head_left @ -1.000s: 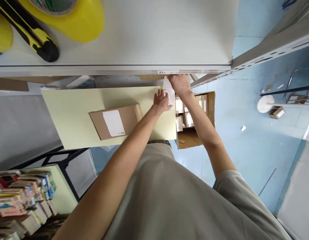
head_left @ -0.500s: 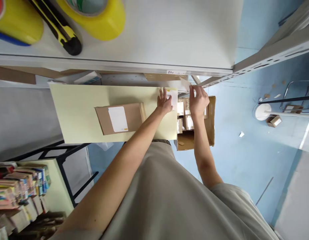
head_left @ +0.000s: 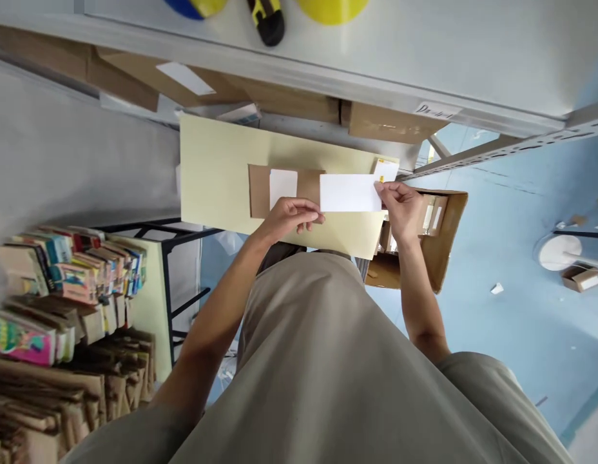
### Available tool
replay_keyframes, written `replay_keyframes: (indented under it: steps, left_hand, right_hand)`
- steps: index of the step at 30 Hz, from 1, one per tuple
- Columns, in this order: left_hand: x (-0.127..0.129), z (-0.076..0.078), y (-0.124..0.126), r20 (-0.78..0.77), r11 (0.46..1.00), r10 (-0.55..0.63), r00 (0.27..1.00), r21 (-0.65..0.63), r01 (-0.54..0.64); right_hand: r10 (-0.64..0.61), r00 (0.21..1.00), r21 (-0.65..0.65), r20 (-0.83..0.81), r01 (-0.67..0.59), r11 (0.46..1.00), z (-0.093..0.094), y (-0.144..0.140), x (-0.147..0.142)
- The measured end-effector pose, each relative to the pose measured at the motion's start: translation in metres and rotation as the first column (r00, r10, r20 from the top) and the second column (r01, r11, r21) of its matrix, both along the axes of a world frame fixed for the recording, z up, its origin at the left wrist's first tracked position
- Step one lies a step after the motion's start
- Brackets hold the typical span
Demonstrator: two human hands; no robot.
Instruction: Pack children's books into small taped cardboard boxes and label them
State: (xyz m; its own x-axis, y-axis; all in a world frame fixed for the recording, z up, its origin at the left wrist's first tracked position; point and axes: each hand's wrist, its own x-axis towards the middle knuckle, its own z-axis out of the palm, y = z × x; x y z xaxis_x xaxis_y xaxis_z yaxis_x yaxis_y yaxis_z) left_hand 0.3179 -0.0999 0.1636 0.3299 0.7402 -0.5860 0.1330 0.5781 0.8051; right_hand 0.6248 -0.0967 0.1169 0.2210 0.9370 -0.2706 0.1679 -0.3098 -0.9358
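I hold a white rectangular label (head_left: 350, 192) flat between both hands above a pale yellow table top (head_left: 212, 174). My left hand (head_left: 290, 218) pinches its left edge, and my right hand (head_left: 403, 207) pinches its right edge. Just behind the label lies a brown cardboard parcel (head_left: 259, 190) with a white label stuck on it. A small stack of white labels (head_left: 386, 169) with a yellow mark sits at the table's right corner.
A grey shelf (head_left: 424, 58) overhangs the table, carrying yellow tape rolls (head_left: 332, 8) and a yellow-black utility knife (head_left: 267, 22). Brown boxes (head_left: 386, 122) sit under it. An open carton of small boxes (head_left: 444, 225) stands on the blue floor. Stacked books (head_left: 62, 270) fill the left.
My right hand came back from the shelf edge and my left hand left the label stack. Both now hold one white label over the parcel. The view shifted right and down.
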Motion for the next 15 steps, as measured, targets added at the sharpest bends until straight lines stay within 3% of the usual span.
replay_keyframes:
  steps: [7,12,15]
  left_hand:
    - [-0.046,0.011,-0.024,0.033,0.991,0.083,0.996,0.105,-0.086]
    - [-0.081,0.012,-0.034,0.054,0.982,0.103,0.993,0.156,-0.110]
    - [-0.102,0.012,-0.038,0.069,0.973,0.114,0.991,0.193,-0.125]
  right_hand:
    - [0.130,0.990,0.049,-0.056,-0.128,0.991,0.013,0.003,-0.055]
    - [0.204,0.978,0.064,0.035,-0.206,0.976,0.018,0.000,-0.084]
    - [0.232,0.958,0.068,0.169,-0.246,0.967,0.022,-0.004,-0.109]
